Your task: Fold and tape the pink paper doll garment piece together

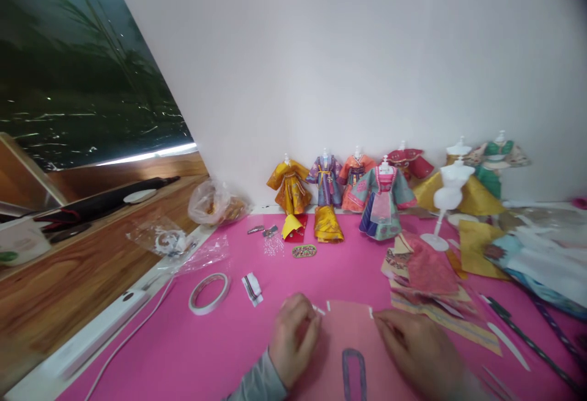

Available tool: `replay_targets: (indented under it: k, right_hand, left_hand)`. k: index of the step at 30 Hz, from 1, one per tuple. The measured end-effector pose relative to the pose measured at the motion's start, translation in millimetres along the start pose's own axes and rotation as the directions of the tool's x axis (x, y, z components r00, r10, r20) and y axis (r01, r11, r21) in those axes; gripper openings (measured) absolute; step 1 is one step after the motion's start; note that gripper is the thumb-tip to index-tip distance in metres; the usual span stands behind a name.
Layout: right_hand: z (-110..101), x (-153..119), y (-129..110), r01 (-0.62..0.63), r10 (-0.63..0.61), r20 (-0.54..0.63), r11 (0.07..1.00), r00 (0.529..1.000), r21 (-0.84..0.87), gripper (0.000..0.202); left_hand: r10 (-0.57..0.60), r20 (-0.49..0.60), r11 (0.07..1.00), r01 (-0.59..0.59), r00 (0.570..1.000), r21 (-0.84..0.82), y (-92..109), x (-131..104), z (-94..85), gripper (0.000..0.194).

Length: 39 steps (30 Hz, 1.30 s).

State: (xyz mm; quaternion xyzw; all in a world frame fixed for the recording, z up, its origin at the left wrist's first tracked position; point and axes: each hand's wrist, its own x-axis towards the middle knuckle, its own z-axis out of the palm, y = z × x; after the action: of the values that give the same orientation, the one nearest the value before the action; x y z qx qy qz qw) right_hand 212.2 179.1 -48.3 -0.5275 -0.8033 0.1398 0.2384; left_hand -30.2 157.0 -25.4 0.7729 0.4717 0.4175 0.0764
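Observation:
A pink piece of fabric (339, 331) lies flat on the table between my hands, with a grey U-shaped trim (354, 371) on its lower middle. Short white tape strips mark its two top corners. My right hand (415, 346) has thumb and finger pinched at the right tape strip (370, 312). My left hand (296, 337) is closed beside the fabric's left edge, fingers curled. Close to its fingertips is a small white strip (319, 310); whether the hand holds it is hidden.
A tape roll (208, 294) and a small white folded label (252, 288) lie left. Miniature dresses on stands, including a teal-and-pink one (383, 199), line the wall near a bare white mannequin (448, 190). Fabric scraps (431, 266) and a dark pen (499, 307) lie right.

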Motion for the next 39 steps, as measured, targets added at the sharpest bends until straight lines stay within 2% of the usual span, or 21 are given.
replay_targets:
  k: [3, 5, 8, 10, 11, 12, 15, 17, 18, 21, 23, 27, 33, 36, 39]
  right_hand:
    - [0.9, 1.1, -2.1, -0.017, 0.017, 0.014, 1.0, 1.0, -0.013, 0.036]
    - [1.9, 1.0, -2.6, -0.016, 0.017, 0.022, 0.999, 1.0, -0.03, 0.037]
    - [0.5, 0.6, -2.8, -0.017, 0.018, 0.019, 0.998, 1.0, -0.055, 0.035]
    - [-1.9, 0.8, -2.5, -0.021, 0.021, 0.007, 0.997, 1.0, -0.068, 0.035]
    - [-2.9, 1.1, -2.2, -0.021, 0.021, 0.003, 0.997, 1.0, -0.072, 0.035]
    - [-3.7, 1.4, -1.7, -0.019, 0.019, 0.002, 0.997, 1.0, -0.076, 0.036]
    - [-3.5, 2.5, 0.8, -0.009, 0.01, 0.011, 0.997, 1.0, -0.081, 0.036]
    - [-2.2, 2.9, 2.6, -0.003, 0.004, 0.016, 0.997, 1.0, -0.081, 0.035]
    - [-1.6, 3.0, 3.3, 0.0, 0.001, 0.018, 0.997, 1.0, -0.081, 0.035]
    - [-1.2, 2.7, 3.7, 0.012, -0.01, 0.02, 0.997, 1.0, -0.081, 0.036]
    - [-1.8, 2.2, 3.2, 0.022, -0.02, 0.018, 0.997, 1.0, -0.077, 0.036]
    - [-2.6, 1.4, 4.3, 0.032, -0.03, 0.026, 0.997, 0.999, -0.066, 0.037]
    - [1.2, 0.1, 8.8, -0.002, 0.006, 0.118, 1.0, 0.993, -0.03, 0.037]
    - [2.3, 0.0, 8.5, 0.018, -0.015, 0.127, 0.999, 0.992, -0.029, 0.037]
    - [3.5, 1.0, 8.2, 0.044, -0.037, 0.17, 0.998, 0.985, -0.039, 0.036]
  left_hand:
    - [-0.056, -0.041, 0.998, 0.057, 0.998, 0.016, -1.2, 5.7, -4.3, 0.024]
    - [-0.062, -0.022, 0.998, 0.063, 0.998, 0.03, 3.7, 8.3, -8.7, 0.023]
    - [-0.01, 0.098, 0.999, 0.007, 0.995, 0.036, 16.6, 4.6, -11.4, 0.018]
    - [0.108, 0.189, 0.993, -0.115, 0.976, 0.024, 23.9, -4.3, -6.4, 0.018]
    - [0.182, 0.225, 0.981, -0.194, 0.957, 0.033, 26.1, -10.1, -1.7, 0.021]
    - [0.32, 0.278, 0.934, -0.351, 0.906, 0.07, 27.1, -16.2, 4.1, 0.026]
    - [0.48, 0.483, 0.701, -0.651, 0.732, 0.29, 22.9, -33.9, 23.6, 0.029]
    - [0.518, 0.522, 0.56, -0.73, 0.678, 0.392, 15.5, -43.4, 35.9, 0.032]
    - [0.537, 0.51, 0.518, -0.74, 0.672, 0.429, 10.9, -47.4, 41.7, 0.033]
    - [0.6, 0.401, 0.484, -0.714, 0.692, 0.506, -3.0, -56.5, 58.1, 0.031]
    - [0.618, 0.365, 0.48, -0.702, 0.696, 0.526, -10.2, -60.5, 68.1, 0.028]
    - [0.587, 0.391, 0.479, -0.693, 0.709, 0.539, -15.5, -63.2, 81.2, 0.024]
    - [0.523, 0.418, 0.498, -0.664, 0.743, 0.557, -12.6, -63.2, 83.5, 0.029]
    - [0.514, 0.403, 0.508, -0.648, 0.757, 0.568, -15.0, -63.9, 88.0, 0.028]
    - [0.517, 0.345, 0.531, -0.61, 0.783, 0.588, -19.4, -66.6, 95.0, 0.027]
